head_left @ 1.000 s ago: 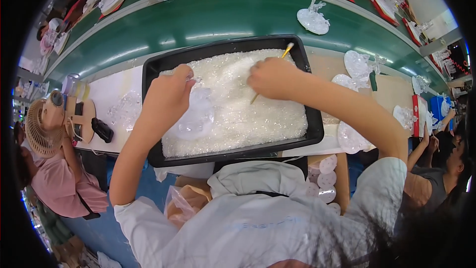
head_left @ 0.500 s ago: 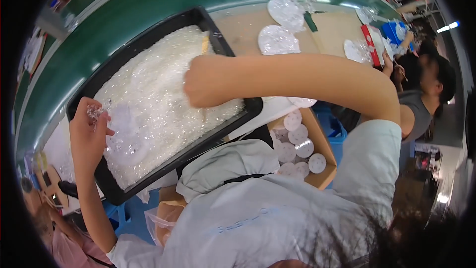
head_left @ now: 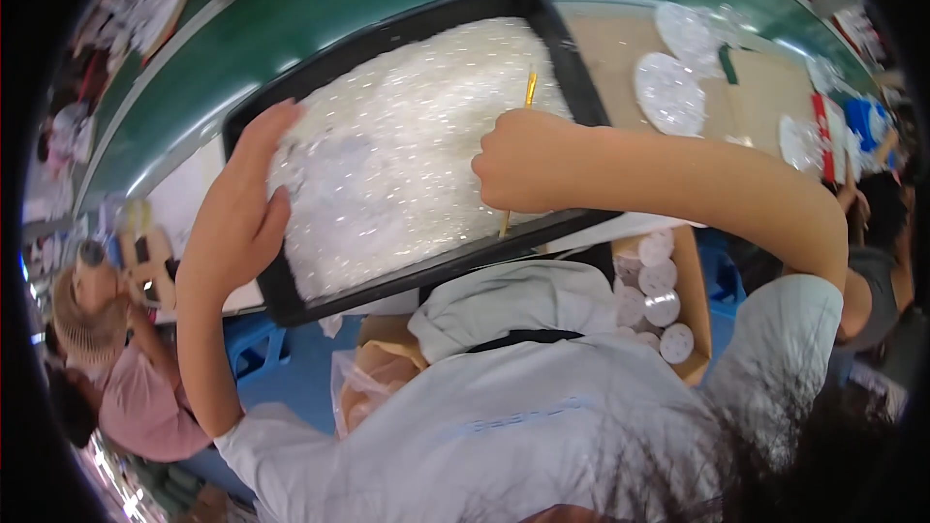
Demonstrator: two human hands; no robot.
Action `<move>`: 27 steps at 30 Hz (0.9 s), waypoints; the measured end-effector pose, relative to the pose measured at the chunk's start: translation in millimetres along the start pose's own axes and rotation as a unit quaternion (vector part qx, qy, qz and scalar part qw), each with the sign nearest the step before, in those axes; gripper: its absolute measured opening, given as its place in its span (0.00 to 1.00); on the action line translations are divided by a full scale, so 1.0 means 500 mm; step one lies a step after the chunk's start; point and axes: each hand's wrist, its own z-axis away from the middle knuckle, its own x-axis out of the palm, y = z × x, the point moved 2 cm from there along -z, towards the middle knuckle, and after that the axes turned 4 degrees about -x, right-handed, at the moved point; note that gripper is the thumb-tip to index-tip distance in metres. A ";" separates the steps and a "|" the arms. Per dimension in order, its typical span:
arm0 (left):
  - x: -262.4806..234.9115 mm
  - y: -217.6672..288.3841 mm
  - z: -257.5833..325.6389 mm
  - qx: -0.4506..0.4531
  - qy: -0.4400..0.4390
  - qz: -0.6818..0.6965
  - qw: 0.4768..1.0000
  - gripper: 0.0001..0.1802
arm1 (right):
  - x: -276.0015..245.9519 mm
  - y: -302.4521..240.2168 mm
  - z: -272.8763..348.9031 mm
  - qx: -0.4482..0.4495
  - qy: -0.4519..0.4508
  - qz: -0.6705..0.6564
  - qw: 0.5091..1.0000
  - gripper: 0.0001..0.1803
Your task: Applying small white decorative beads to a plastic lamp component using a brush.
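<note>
A black rectangular tray (head_left: 412,29) stands on the table in front of me, filled with small, glittering clear-white pieces (head_left: 417,116). My right hand (head_left: 528,163) is closed in a fist over the tray's right part. A thin yellow stick (head_left: 530,89) is in that fist, its ends showing above and below. Over the tray's left edge is my left hand (head_left: 242,199), its fingers stretched and the thumb apart, with nothing seen in it. Near its fingertips a pale, clear patch (head_left: 344,169) shows among the pieces; its shape is blurred.
By my right side a cardboard box (head_left: 696,329) holds several round clear discs (head_left: 659,279). Larger clear discs (head_left: 668,95) lie on the table beyond. A blue stool (head_left: 254,344) is at the lower left. Other people sit left and right.
The view has swung, so the tray appears further right. My left hand, earlier curled around clear pieces, now has its fingers straightened. More of the stick shows at my right fist.
</note>
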 end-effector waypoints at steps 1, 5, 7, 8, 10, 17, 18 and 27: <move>-0.013 0.012 -0.004 0.075 -0.022 -0.104 0.991 0.32 | -0.012 -0.005 -0.013 -0.014 0.012 0.009 1.000 0.04; -0.017 0.013 -0.017 0.280 -0.042 -0.423 0.861 0.31 | -0.048 -0.021 -0.034 -0.044 0.202 -0.081 0.975 0.03; -0.011 0.007 -0.024 0.322 -0.013 -0.464 0.825 0.27 | -0.075 -0.020 -0.021 -0.053 0.278 -0.096 0.954 0.03; -0.005 -0.006 -0.019 0.340 -0.018 -0.489 0.803 0.26 | -0.088 -0.013 -0.009 -0.030 0.136 -0.088 0.986 0.03; -0.005 -0.010 -0.023 0.393 -0.013 -0.503 0.770 0.25 | -0.083 -0.007 0.005 -0.006 -0.010 -0.073 0.997 0.04; 0.004 0.000 -0.023 0.387 -0.066 -0.552 0.735 0.08 | -0.022 -0.008 -0.018 -0.010 0.104 -0.126 0.986 0.02; 0.004 0.006 -0.019 0.370 -0.077 -0.537 0.754 0.10 | -0.034 -0.010 -0.017 -0.037 0.199 -0.153 0.967 0.02; 0.011 0.070 -0.046 0.205 -0.225 -0.447 0.841 0.20 | -0.027 -0.019 -0.022 0.016 -0.070 -0.124 0.990 0.09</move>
